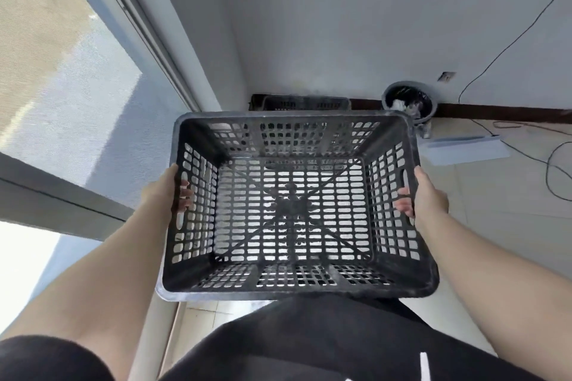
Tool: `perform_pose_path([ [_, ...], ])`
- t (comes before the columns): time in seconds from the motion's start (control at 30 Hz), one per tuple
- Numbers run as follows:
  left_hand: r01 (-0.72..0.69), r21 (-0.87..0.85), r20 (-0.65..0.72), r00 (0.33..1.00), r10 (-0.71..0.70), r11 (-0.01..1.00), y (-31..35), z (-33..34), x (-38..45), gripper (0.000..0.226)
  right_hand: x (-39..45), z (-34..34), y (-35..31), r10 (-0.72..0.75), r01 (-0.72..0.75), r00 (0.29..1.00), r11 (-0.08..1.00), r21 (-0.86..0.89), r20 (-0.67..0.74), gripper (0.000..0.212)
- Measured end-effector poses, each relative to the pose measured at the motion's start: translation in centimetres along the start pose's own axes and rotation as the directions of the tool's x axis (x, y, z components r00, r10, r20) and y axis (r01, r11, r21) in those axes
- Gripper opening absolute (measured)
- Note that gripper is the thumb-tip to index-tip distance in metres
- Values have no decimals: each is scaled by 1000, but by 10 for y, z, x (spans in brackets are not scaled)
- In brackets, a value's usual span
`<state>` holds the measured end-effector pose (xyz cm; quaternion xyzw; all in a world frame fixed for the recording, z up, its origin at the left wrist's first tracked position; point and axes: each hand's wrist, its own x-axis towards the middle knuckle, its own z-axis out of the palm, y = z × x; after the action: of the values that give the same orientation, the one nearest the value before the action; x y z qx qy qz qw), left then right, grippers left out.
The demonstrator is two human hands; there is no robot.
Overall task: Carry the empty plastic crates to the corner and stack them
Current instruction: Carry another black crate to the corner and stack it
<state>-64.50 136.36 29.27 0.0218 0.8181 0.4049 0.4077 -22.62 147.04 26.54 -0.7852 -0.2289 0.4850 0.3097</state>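
Close to the body, a black crate (292,207) is held up in the air, open side up and empty. The left hand (181,192) grips its left wall, with fingers poking through the handle hole. The right hand (416,195) grips the right wall the same way. Farther off, another crate (305,103) sits on the floor (495,195) in the corner, against the wall. Beside it is a round bin (408,100) and a loose cable (554,170) — watch those. To do this well, keep the held crate flat, line its sides up over the corner one, and lower it straight down — slowly.
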Motion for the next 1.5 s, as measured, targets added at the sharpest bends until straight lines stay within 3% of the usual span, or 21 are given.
perform_pose_path([
  [0.33,7,2,-3,1000,-7,1000,103,63,93,43,81,81,-101,23,-24,1000,999,-44,-12,61],
  [0.9,103,152,147,981,-125,983,248,177,297,36,205,226,-202,173,-179,979,983,-43,-112,55],
  [1.1,166,239,101,976,-194,957,270,223,338,41,260,255,-225,217,-223,970,974,-44,-106,51],
  [1.5,236,215,-5,971,-240,948,264,324,428,37,405,315,-230,282,-289,957,950,-119,-72,55],
])
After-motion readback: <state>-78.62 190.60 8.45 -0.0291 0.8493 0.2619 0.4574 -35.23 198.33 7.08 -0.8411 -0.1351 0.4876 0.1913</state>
